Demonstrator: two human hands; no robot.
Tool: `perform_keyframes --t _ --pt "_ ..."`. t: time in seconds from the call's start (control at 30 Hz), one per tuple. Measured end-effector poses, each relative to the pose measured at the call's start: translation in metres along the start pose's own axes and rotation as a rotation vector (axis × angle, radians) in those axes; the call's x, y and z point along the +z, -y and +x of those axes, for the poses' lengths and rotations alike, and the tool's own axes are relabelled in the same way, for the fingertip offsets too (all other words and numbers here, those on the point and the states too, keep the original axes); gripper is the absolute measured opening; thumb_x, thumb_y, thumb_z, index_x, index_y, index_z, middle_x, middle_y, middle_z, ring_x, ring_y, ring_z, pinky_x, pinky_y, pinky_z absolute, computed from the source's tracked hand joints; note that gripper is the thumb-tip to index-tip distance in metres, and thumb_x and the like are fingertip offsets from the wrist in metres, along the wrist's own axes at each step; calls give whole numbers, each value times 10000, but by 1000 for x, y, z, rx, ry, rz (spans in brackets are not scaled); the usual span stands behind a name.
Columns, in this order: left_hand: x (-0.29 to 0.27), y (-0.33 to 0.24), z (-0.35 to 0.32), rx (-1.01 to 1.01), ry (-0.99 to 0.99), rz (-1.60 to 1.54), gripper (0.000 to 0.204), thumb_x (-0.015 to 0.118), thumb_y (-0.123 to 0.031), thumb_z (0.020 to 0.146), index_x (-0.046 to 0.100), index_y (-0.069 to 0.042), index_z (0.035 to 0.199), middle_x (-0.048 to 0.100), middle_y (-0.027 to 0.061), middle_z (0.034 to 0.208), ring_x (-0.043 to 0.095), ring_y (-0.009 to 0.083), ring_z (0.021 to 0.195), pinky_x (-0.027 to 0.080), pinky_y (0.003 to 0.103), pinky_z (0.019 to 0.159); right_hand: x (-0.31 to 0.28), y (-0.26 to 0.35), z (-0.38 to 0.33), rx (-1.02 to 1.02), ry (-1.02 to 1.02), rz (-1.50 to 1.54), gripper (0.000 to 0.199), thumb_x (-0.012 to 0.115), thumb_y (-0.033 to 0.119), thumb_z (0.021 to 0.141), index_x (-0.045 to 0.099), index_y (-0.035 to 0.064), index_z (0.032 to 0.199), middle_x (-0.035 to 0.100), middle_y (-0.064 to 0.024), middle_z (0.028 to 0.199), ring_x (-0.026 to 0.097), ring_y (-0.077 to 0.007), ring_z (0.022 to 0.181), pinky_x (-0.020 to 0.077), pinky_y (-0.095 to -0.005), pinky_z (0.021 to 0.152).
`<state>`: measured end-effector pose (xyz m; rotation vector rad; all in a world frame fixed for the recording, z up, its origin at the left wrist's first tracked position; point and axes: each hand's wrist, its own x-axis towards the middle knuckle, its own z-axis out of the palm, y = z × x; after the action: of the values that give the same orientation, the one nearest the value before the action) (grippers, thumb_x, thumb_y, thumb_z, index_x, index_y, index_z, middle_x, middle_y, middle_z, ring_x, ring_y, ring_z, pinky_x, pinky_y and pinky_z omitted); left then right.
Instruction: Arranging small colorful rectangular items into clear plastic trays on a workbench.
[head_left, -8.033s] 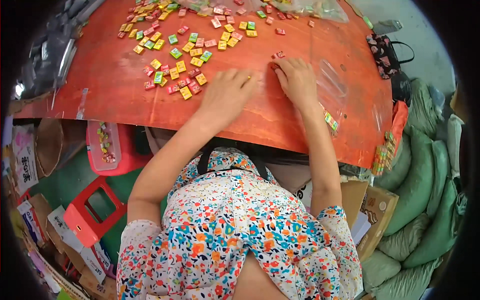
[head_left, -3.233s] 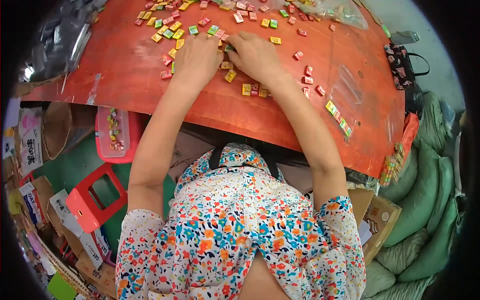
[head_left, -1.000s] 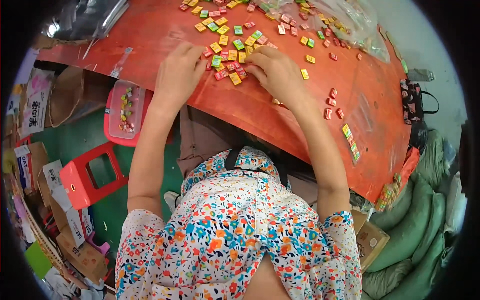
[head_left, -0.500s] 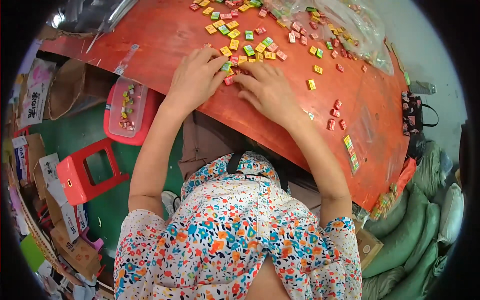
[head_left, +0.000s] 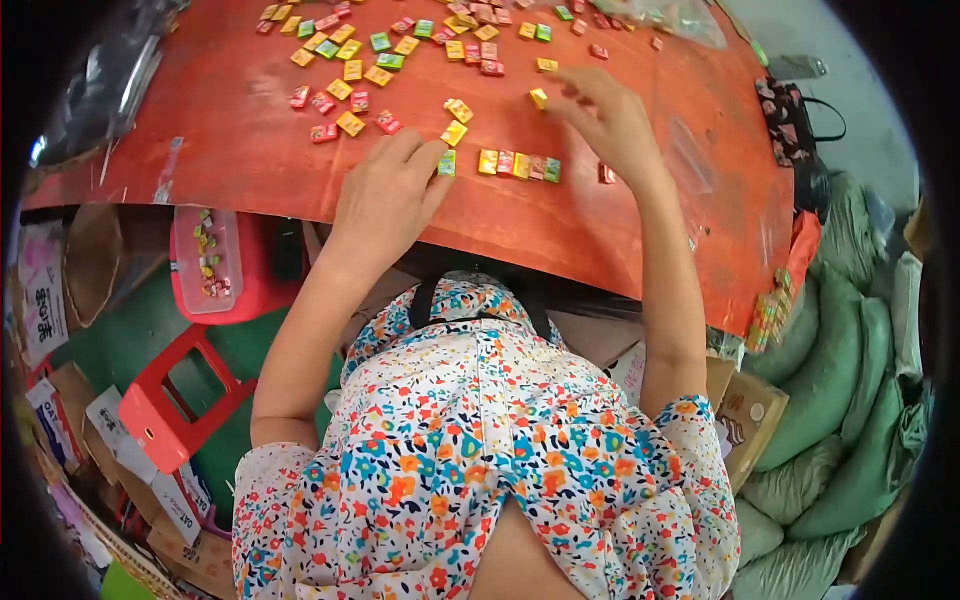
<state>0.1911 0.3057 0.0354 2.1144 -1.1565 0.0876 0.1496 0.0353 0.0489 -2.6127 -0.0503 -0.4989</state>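
Note:
Small box-shaped packs, like wrapped candies, lie on the red table (head_left: 250,160). My left hand (head_left: 385,200) rests low over it with bent fingers, its tips closed at a small green pack (head_left: 447,163). Two yellow packs, one of them a yellow pack (head_left: 454,134) just beyond the fingertips, lie further up. My right hand (head_left: 612,125) is slightly blurred, with its fingers apart beside a small yellow pack (head_left: 538,99). Between the hands, nearer me, a short row of yellow, red, pink and green packs (head_left: 521,166) lies side by side.
Loose packs (head_left: 353,70) are scattered over the far table. Clear plastic bags (head_left: 680,18) lie at the back. To the left, a clear tub (head_left: 208,258) holds more packs, near a red stool (head_left: 178,400). Green sacks (head_left: 825,370) are piled at right.
My hands have moved apart, the right one outward to a yellow pack. A row of packs now lies between them, and the row at the right edge no longer shows. The whole view has shifted.

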Motion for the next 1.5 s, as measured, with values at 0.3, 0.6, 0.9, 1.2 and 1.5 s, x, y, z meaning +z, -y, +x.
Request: perform_keyframes --t 0.3,0.6,0.9,1.2,1.5 --pt "34 -18 15 -16 202 61 199 719 -140 798 640 -8 924 568 141 910 609 328 921 514 450 756 -31 22 -101 284 267 76 414 732 191 828 636 56 1208 623 -90 1138 629 -249 957 499 -343 833" --pt "39 -15 28 -59 249 -168 386 756 -123 777 658 -7 1131 572 121 903 601 268 786 498 377 705 -10 25 -99 191 175 -23 426 738 246 813 656 117 1210 616 -85 1090 624 -273 947 504 -374 793" --pt "52 -11 24 22 197 -144 305 761 -169 778 651 -42 1032 550 155 937 623 370 844 508 460 697 2 29 -100 173 146 -2 353 722 199 818 683 77 1147 623 -105 1039 592 -294 981 483 -386 835" --pt "35 -15 -1 -208 167 -215 371 796 -146 742 657 -19 1062 542 147 991 631 346 812 517 452 695 2 43 -84 51 249 36 395 747 259 791 683 86 1140 636 -83 1042 610 -272 968 491 -387 800" --pt "30 -15 -6 -209 123 -320 526 812 -155 742 596 18 1189 551 138 1004 629 278 741 524 398 654 5 1 22 289 165 -72 409 684 367 860 674 68 1140 674 -142 1074 662 -306 933 520 -418 786"
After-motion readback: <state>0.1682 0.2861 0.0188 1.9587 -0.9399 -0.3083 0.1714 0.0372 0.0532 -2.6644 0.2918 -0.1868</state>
